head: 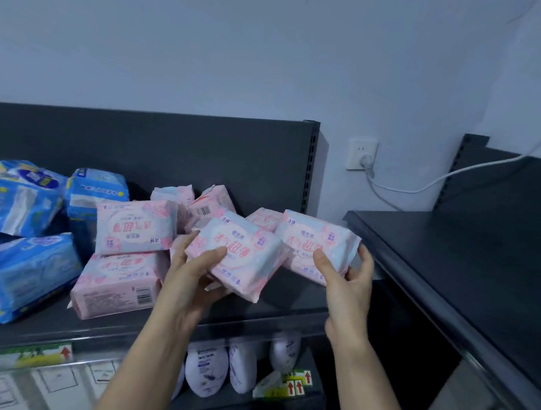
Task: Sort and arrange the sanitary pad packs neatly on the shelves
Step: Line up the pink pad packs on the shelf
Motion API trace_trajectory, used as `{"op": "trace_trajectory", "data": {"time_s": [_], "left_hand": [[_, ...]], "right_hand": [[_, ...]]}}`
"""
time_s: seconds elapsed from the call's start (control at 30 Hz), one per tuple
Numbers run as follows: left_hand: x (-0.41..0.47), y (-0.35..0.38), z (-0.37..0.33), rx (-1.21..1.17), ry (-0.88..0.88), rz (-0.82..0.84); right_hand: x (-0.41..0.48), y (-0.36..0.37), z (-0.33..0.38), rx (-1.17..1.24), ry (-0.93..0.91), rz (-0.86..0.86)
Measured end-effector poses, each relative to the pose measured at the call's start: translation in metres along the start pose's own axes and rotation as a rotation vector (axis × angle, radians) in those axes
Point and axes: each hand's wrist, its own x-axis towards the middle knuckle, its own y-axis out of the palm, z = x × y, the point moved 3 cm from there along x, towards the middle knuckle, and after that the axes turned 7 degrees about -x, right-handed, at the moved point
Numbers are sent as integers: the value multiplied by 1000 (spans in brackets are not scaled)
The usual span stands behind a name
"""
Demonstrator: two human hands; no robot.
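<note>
Your left hand (195, 273) grips one pink pack (241, 253), your right hand (346, 282) a second pink pack (317, 245), both just above the shelf (288, 301). On it, the other pink packs (134, 228) lie jumbled, so most arranging seems left.

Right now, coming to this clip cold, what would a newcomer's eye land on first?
Centre frame, the left hand grips a pink pack and the right hand grips a second pink pack, both held just above the dark shelf. Behind and to their left, loose pink packs lie jumbled and stacked. A pile of blue packs fills the shelf's far left.
</note>
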Motion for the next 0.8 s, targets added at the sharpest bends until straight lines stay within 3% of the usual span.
{"op": "trace_trajectory", "data": {"time_s": [0.13, 0.43, 0.8], "left_hand": [[-4, 5, 15, -31, -114, 71], [-23, 29, 68, 22, -317, 283], [-116, 89, 127, 39, -485, 514]], "right_hand": [[-7, -26, 3, 5, -42, -91], [-52, -105, 34, -12, -139, -476], [-134, -213, 92, -114, -180, -774]]}}
